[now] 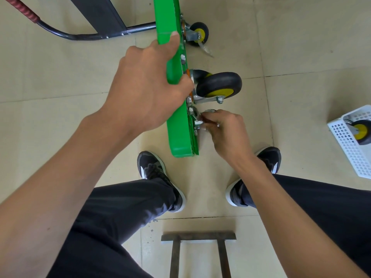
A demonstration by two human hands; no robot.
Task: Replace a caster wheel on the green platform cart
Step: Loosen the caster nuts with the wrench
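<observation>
The cart (pixel 177 125) is stood on its long edge on the floor, deck upright, with its underside turned to the right. It is steadied by the left hand (pixel 148 87), whose fingers are curled over the upper edge of the deck, thumb along the green face. The deck is judged stiff and fairly heavy, likely to tip if let go, so the rim is the sound place to hold.

A caster (pixel 217 85) is seated on the underside, just beside the left grip, its black tyre and yellow hub standing out to the right. Directly below it, the right hand (pixel 225 127) is closed in a pinch on small metal hardware (pixel 195 115) at the mounting plate; whether a nut or a tool is held cannot be told. Such parts are judged small, hard and slippery, easily dropped.

A second caster (pixel 197 34) sits farther along. A spare wheel (pixel 361 131) lies in a white basket (pixel 349 149), well apart to the right.
</observation>
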